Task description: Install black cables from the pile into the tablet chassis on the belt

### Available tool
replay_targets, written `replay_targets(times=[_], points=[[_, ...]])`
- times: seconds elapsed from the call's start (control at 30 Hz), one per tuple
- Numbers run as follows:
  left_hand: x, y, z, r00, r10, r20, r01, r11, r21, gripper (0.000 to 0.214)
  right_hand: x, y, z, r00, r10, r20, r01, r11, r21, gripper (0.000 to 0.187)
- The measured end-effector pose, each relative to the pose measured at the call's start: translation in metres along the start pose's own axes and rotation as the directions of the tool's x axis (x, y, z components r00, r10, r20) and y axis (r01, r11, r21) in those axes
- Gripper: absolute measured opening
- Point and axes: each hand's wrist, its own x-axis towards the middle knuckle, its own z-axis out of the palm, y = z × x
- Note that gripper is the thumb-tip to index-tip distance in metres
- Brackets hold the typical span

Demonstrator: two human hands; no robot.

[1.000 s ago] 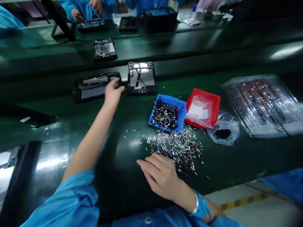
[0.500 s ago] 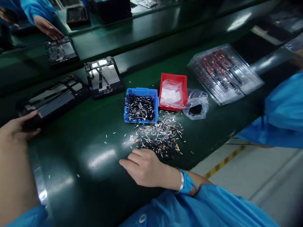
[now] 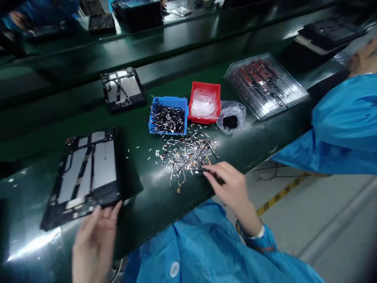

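My left hand (image 3: 96, 236) rests at the near edge of a black tablet frame (image 3: 85, 175) lying flat on the green table; its fingers are stretched out and touch the frame's lower corner. My right hand (image 3: 228, 184) reaches into the near side of a loose pile of small cables (image 3: 187, 153); its fingers are pinched together on one or more of them. A blue bin (image 3: 167, 116) of the same cables stands just behind the pile.
A red bin (image 3: 204, 102) holding a clear bag stands beside the blue one. A plastic bag (image 3: 231, 118), a clear tray of red parts (image 3: 265, 84) and a second tablet frame (image 3: 122, 88) lie farther back. A blue-sleeved person (image 3: 344, 125) stands at the right.
The left hand pulled the tablet frame from the far left toward me and now rests at its near edge. The right hand moved from flat on the table into the cable pile.
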Motion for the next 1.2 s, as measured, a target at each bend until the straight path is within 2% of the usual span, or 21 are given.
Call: replay_targets(times=[0.03,0.07,0.13,0.2,0.27,0.3,0.33,0.37,0.4,0.43,0.47,0.5,0.53,0.57,0.6,0.67,0.73,0.83,0.9,1.1,1.2], points=[[-0.016,-0.005,0.014,0.999,-0.053,-0.013,0.051,0.992,-0.116,0.015,-0.007,0.01,-0.008,0.999,0.054,0.003,-0.054,0.995,-0.085,0.009],[-0.029,-0.008,0.025,0.994,-0.105,0.028,0.109,0.974,-0.201,0.01,-0.013,0.019,-0.014,0.995,0.094,0.019,-0.09,0.983,-0.161,0.009],[-0.049,-0.013,0.041,0.959,-0.207,0.194,0.259,0.918,-0.301,0.009,-0.022,0.031,-0.02,0.99,0.134,0.038,-0.119,0.956,-0.269,0.011],[-0.063,-0.016,0.047,0.879,-0.256,0.403,0.381,0.885,-0.268,0.017,-0.029,0.038,-0.019,0.99,0.136,0.043,-0.115,0.942,-0.315,0.012],[-0.071,-0.015,0.048,0.762,-0.244,0.6,0.41,0.899,-0.156,0.027,-0.031,0.042,-0.014,0.992,0.117,0.043,-0.098,0.945,-0.311,0.013],[-0.072,-0.012,0.048,0.691,-0.218,0.689,0.362,0.93,-0.068,0.028,-0.031,0.043,-0.012,0.994,0.104,0.042,-0.087,0.95,-0.3,0.014],[-0.07,-0.009,0.05,0.636,-0.171,0.752,0.245,0.969,0.013,0.027,-0.03,0.044,-0.009,0.996,0.085,0.041,-0.07,0.955,-0.287,0.014],[-0.066,-0.005,0.054,0.602,-0.097,0.793,0.063,0.995,0.074,0.025,-0.028,0.046,-0.007,0.997,0.063,0.038,-0.05,0.96,-0.275,0.014],[-0.058,0.001,0.06,0.576,0.002,0.818,-0.163,0.98,0.112,0.024,-0.026,0.047,-0.006,0.999,0.038,0.036,-0.027,0.964,-0.266,0.014],[-0.048,0.007,0.069,0.539,0.12,0.833,-0.402,0.906,0.13,0.025,-0.023,0.049,-0.005,0.999,0.014,0.033,-0.004,0.966,-0.26,0.014],[-0.035,0.013,0.081,0.482,0.238,0.843,-0.62,0.773,0.136,0.027,-0.021,0.05,-0.004,0.999,-0.005,0.032,0.013,0.966,-0.258,0.014],[-0.021,0.018,0.094,0.402,0.334,0.853,-0.786,0.603,0.135,0.028,-0.019,0.052,-0.005,0.999,-0.019,0.031,0.026,0.966,-0.257,0.014],[-0.006,0.023,0.109,0.321,0.395,0.861,-0.894,0.425,0.139,0.029,-0.018,0.053,-0.005,0.999,-0.024,0.028,0.03,0.966,-0.256,0.015],[0.009,0.027,0.123,0.264,0.419,0.869,-0.951,0.263,0.162,0.029,-0.017,0.054,-0.006,0.999,-0.022,0.025,0.027,0.967,-0.252,0.015],[0.022,0.03,0.137,0.231,0.417,0.879,-0.972,0.131,0.194,0.029,-0.017,0.054,-0.007,1.0,-0.016,0.021,0.021,0.97,-0.243,0.015],[0.043,0.034,0.157,0.209,0.376,0.903,-0.969,-0.042,0.242,0.03,-0.017,0.055,-0.01,1.0,-0.005,0.017,0.008,0.977,-0.211,0.014],[0.052,0.035,0.166,0.156,0.329,0.931,-0.969,-0.133,0.209,0.032,-0.018,0.055,-0.012,1.0,0.007,0.022,-0.003,0.984,-0.176,0.013],[0.052,0.034,0.165,0.013,0.294,0.956,-0.974,-0.214,0.079,0.032,-0.019,0.053,-0.013,0.999,0.006,0.044,0.001,0.988,-0.154,0.013],[0.047,0.03,0.161,-0.027,0.278,0.96,-0.97,-0.241,0.042,0.034,-0.019,0.05,-0.013,0.997,-0.014,0.072,0.025,0.988,-0.15,0.013],[0.038,0.016,0.158,-0.056,0.137,0.989,-0.964,-0.265,-0.018,0.048,-0.016,0.041,-0.016,0.974,0.006,0.225,0.008,0.998,-0.061,0.01],[0.038,0.012,0.158,-0.06,0.132,0.989,-0.958,-0.286,-0.02,0.049,-0.006,0.046,-0.018,0.987,0.051,0.155,-0.041,0.997,-0.067,0.011]])
